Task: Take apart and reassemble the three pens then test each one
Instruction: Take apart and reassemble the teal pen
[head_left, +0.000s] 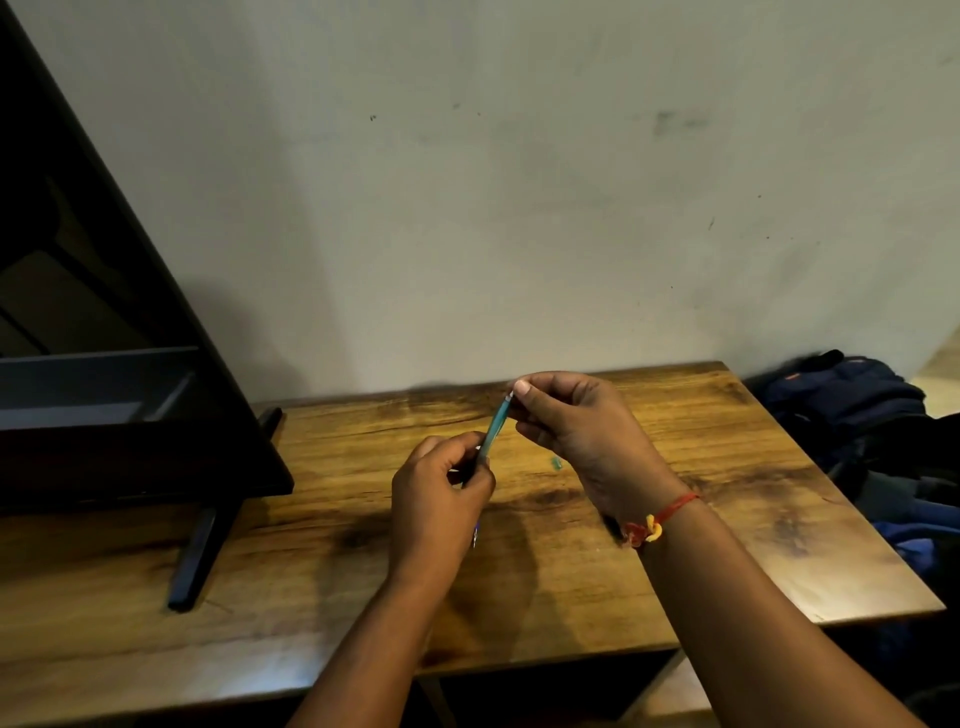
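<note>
- I can't see the lower end of the teal pen (493, 426): the left grip (441, 499) curls round it.
- Its top end is covered by the right grip (576, 431) pinching it; which part that is, I can't tell.
- Just right of the pen, a teal piece (557, 464) on the surface (727, 467) is too small to name.
- Below the pen, a bluish bit (475, 538) pokes from under the left grip, mostly hidden.
- Far left of the pen, the dark screen (104, 312) runs off the edge.
</note>
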